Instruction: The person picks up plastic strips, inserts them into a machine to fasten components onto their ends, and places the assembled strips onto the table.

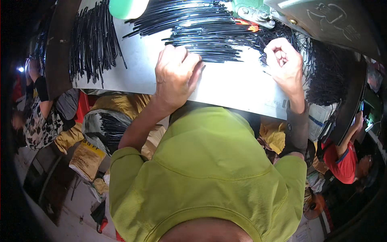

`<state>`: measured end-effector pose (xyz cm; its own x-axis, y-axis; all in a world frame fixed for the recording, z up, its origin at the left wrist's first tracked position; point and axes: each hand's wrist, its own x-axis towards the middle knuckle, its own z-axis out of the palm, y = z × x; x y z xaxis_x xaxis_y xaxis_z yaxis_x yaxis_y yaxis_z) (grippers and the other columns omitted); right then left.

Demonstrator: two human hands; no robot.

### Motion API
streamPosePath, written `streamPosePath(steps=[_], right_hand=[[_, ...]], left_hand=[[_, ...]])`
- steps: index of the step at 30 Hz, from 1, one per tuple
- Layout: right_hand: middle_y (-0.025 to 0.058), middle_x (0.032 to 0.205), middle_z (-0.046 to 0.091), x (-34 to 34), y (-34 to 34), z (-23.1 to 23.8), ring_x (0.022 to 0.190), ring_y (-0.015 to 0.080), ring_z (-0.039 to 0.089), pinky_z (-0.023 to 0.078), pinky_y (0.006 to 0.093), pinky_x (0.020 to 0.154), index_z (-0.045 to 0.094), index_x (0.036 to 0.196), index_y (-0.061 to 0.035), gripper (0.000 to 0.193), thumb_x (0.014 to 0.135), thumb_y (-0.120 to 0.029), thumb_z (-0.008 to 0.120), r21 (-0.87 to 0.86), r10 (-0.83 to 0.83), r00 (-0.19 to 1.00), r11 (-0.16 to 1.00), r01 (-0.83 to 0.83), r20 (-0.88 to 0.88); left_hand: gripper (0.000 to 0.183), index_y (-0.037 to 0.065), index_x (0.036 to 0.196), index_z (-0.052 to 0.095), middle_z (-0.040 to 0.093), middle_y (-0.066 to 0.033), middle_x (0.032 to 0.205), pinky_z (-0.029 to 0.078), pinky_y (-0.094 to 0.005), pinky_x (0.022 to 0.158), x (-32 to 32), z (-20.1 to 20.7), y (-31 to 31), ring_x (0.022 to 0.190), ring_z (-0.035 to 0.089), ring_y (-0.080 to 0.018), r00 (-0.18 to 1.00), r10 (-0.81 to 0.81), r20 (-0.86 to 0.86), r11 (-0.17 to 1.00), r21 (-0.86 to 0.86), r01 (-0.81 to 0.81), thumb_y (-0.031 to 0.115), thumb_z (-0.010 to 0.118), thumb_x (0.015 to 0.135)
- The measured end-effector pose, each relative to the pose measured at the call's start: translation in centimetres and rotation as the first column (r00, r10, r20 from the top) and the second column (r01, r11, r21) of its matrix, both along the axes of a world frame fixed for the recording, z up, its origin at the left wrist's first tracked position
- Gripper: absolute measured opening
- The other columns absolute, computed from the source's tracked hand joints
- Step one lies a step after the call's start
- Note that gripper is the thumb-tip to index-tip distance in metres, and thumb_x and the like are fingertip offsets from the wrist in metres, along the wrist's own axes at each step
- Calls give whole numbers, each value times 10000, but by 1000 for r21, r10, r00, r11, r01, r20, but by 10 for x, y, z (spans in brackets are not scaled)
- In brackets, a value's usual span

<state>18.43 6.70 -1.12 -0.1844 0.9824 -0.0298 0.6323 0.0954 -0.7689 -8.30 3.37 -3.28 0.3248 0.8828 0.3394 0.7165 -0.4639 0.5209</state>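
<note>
evidently, both hands [175, 76] [287, 68], fingers [192, 60] curled narrow, contents unclear, flank open tabletop [234, 84] between black strands [205, 40] and edge [238, 109].

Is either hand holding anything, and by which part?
I can't tell: the left hand and right hand, both curled near black strips, hide any hold inside.

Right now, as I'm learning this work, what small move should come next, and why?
Perhaps the left hand should pinch at the near edge of the centre pile of black strands: its curled fingers sit right by that edge, though whether they grip anything is unclear.
</note>
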Motion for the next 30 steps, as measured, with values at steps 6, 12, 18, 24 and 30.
streamPosePath(steps=[6,12,18,24,30], right_hand=[[12,776,579,9,-4,10,598,2,479,347,154,495,599,917,1,109,815,37,581,-98,-151,918,988,123,-367],[26,731,555,27,-37,20,547,55,427,342,219,488,613,895,15,132,768,43,591,-114,139,989,985,-132,48],[84,714,551,18,-30,12,526,133,512,393,261,492,619,880,-6,113,770,3,597,96,18,948,994,-51,319],[24,698,544,-6,-39,11,510,64,429,349,210,471,631,882,10,117,767,13,613,-10,56,991,998,-55,124],[32,700,555,-17,-41,7,539,75,453,359,212,487,643,921,11,162,760,-4,629,-44,77,994,996,-74,78]], left_hand=[[232,51,807,619,520,-72,749,398,-353,608,-3,8,3,716,494,-237,997,-66,-33,994,-95,62,59,762,625],[258,43,825,629,530,-73,764,405,-348,608,-4,4,0,717,492,-233,999,-51,5,997,-51,51,71,776,616],[186,66,801,596,494,-78,775,377,-377,706,-4,-1,-4,760,453,-259,999,-40,37,993,-106,43,88,722,667],[173,58,779,602,500,-67,767,360,-374,696,-2,-1,-9,756,456,-248,998,-58,13,998,-36,58,56,711,646],[169,50,787,600,520,-54,762,356,-367,694,3,-7,-10,755,472,-238,999,-13,43,999,48,11,24,673,637]])
